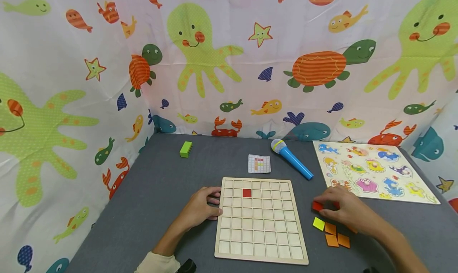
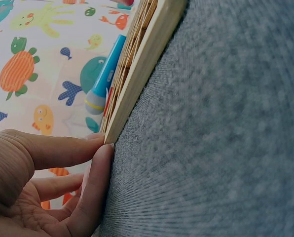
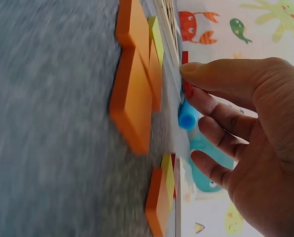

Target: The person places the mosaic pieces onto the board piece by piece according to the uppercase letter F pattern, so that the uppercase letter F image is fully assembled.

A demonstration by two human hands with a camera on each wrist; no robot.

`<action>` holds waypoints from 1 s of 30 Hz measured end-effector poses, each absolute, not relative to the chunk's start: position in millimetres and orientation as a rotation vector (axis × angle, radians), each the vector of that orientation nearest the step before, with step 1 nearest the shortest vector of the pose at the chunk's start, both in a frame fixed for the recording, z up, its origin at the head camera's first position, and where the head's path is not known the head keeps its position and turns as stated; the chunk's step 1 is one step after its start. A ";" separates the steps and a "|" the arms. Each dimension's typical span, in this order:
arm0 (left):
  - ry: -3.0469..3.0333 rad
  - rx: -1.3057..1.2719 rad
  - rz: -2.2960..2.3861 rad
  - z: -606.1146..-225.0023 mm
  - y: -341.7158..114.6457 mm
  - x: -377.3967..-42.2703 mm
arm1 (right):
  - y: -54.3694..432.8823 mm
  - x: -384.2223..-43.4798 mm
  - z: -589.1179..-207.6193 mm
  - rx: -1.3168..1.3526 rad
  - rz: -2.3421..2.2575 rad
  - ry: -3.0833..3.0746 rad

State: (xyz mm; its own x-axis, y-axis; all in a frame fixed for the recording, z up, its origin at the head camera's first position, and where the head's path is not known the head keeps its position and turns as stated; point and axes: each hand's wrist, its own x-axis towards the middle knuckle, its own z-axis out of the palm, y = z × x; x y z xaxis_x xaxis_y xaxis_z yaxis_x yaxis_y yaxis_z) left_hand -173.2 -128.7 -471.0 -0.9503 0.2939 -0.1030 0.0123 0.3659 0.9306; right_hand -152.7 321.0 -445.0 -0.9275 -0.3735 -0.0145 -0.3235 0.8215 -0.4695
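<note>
Red is the colour in play: the right hand [image 1: 343,209] pinches a small red square tile [image 1: 317,206] between thumb and fingertips, right of the wooden grid board [image 1: 260,219], with the tile low over the grey bench [image 1: 161,193] or still on it; the right wrist view shows the tile [image 3: 187,74] held edge-on at the fingertips. One red tile [image 1: 247,192] already sits in a cell of the board's second row, third from the left. The left hand [image 1: 198,211] lies with fingers loosely bent against the board's left edge, and the left wrist view shows its fingertips [image 2: 105,148] touching the wooden rim [image 2: 142,69], holding nothing. To do this step well, I judge the pinch should stay on the tile's edges so its face stays level, and the left hand should keep the board from sliding when the tile is pressed home. The small pattern card [image 1: 259,163] beyond the board looks like the reference for which cell to fill. Loose orange tiles [image 1: 337,236] and a yellow tile [image 1: 318,223] lie just beside the right hand, so a clean lift avoids scattering them. The blue toy microphone [image 1: 291,158], the green block [image 1: 186,149] and the sea-animal puzzle [image 1: 372,171] lie well apart.
</note>
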 end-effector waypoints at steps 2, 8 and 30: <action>2.380 0.275 1.614 -471.0 -128.6 -173.2 | 316.1 -154.7 -444.3 -0.585 -0.731 2.900; 2.382 0.278 1.610 -471.2 -128.6 -173.3 | 302.4 -159.7 -444.7 -0.645 -0.764 2.894; 2.363 0.264 1.615 -471.7 -129.4 -174.4 | 256.1 -180.8 -441.8 -0.721 -0.821 2.884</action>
